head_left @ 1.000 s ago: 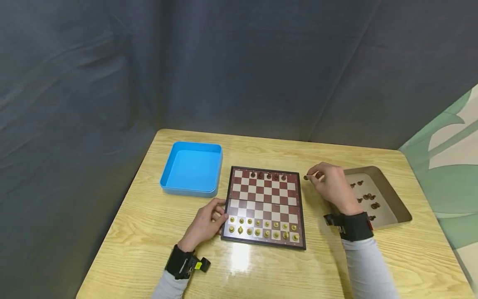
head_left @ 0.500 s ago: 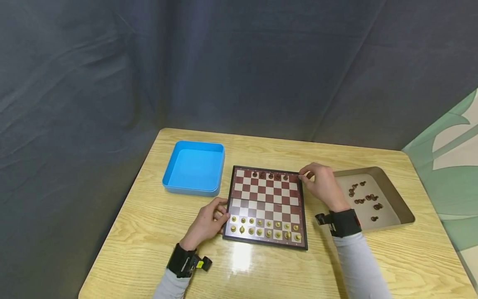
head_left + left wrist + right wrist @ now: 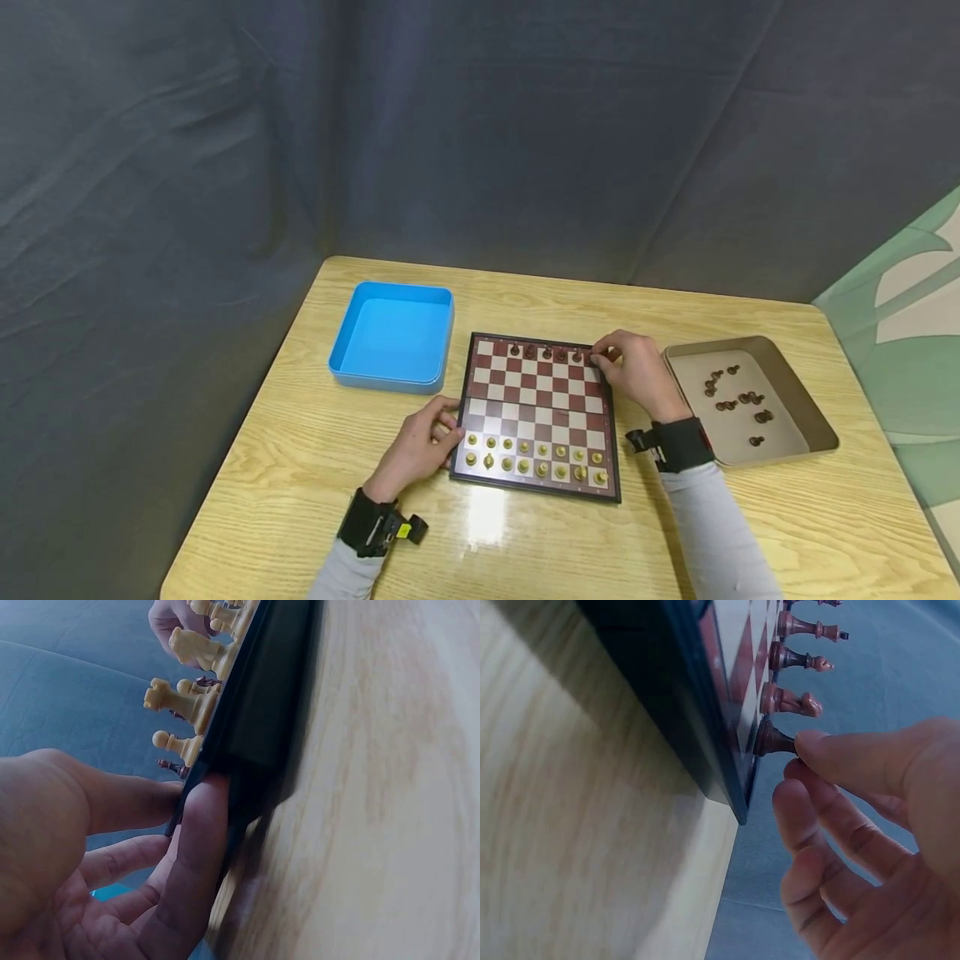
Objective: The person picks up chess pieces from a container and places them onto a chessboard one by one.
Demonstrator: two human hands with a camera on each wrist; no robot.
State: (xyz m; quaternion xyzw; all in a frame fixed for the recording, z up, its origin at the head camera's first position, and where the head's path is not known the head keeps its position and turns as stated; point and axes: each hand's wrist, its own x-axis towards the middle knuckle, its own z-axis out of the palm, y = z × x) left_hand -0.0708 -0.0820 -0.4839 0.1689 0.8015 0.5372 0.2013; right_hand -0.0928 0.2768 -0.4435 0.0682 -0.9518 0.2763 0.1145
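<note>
A magnetic-style folding chessboard [image 3: 536, 396] lies flat on the table. My left hand [image 3: 416, 446] grips its left edge between thumb and fingers, near the front corner. At the far right corner my right hand [image 3: 637, 375] pinches a dark brown chess piece [image 3: 772, 740] by its top, thumb and fingertips hiding the crown. Its base stands right at the corner square. Beside it in the right wrist view are a dark knight [image 3: 791, 700] and a dark bishop [image 3: 802, 657] in the back row. Two rows of cream pieces, including a rook [image 3: 180, 703], stand along the near side.
A beige tray [image 3: 806, 417] to the right holds several dark pieces [image 3: 752, 398] lying loose. At the back left sits a blue tray [image 3: 390, 385]. The wooden table [image 3: 300, 467] ends against a dark curtain [image 3: 495, 150] behind.
My right hand has moved left from beside the beige tray to the board's far right corner, carrying the dark chess piece. My left hand keeps its grip on the board.
</note>
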